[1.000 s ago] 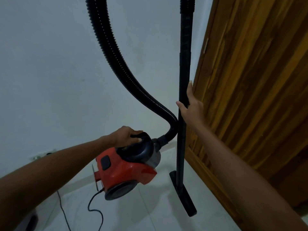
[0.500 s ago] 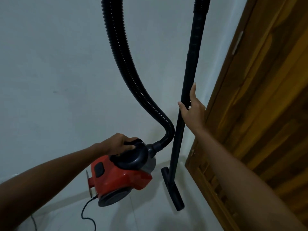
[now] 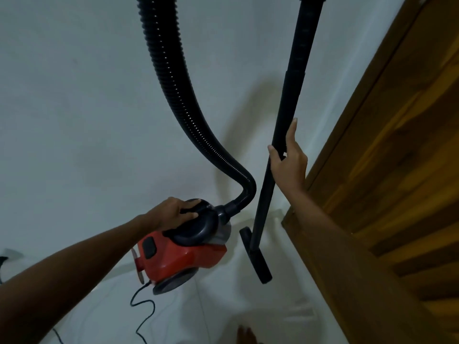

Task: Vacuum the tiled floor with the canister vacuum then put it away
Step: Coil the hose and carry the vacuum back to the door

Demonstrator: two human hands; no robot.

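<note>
The red canister vacuum (image 3: 183,259) hangs tilted just above the white tiled floor (image 3: 223,316), near the wall. My left hand (image 3: 173,213) grips its dark top handle. A ribbed black hose (image 3: 178,100) curves up from the canister's front and out of the top of the view. My right hand (image 3: 289,165) holds the upright black wand (image 3: 290,95) at mid height, thumb on one side and index finger straight along it. The floor nozzle (image 3: 255,259) at the wand's foot is at floor level beside the canister.
A wooden door (image 3: 385,170) fills the right side, close to the wand. The white wall (image 3: 74,95) stands right behind the vacuum. A black power cord (image 3: 144,301) trails from the canister's rear across the floor. A wall socket (image 3: 10,254) shows at far left.
The canister, wand and both hands have drifted closer to the wall and the corner by the door. Both hands keep the same hold.
</note>
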